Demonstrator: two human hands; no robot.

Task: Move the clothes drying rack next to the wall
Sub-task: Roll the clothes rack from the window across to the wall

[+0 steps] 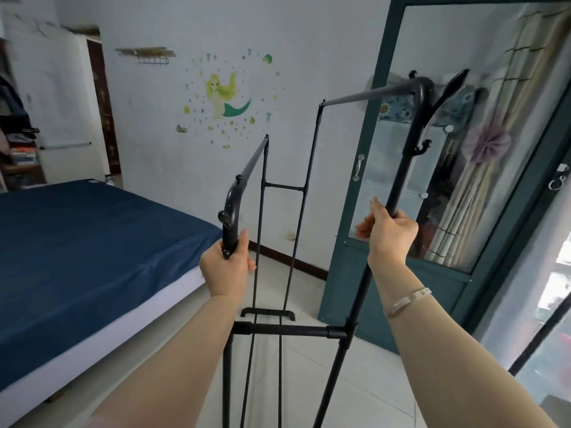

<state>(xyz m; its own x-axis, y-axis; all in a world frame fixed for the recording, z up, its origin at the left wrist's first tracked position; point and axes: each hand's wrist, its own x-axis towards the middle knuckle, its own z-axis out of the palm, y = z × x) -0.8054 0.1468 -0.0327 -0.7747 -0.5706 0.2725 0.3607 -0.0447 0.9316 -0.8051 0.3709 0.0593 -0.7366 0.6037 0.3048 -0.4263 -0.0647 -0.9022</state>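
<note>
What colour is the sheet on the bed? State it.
Dark blue, plain with no pattern; the bed sheet shows best in the head view.

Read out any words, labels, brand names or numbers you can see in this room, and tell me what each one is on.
No readable text anywhere.
Mermaid sticker on the wall: a picture only, no words.
Book spines on the shelf: too blurred to read.
Clothes drying rack, held by the left hand and right hand: no label visible.
</note>
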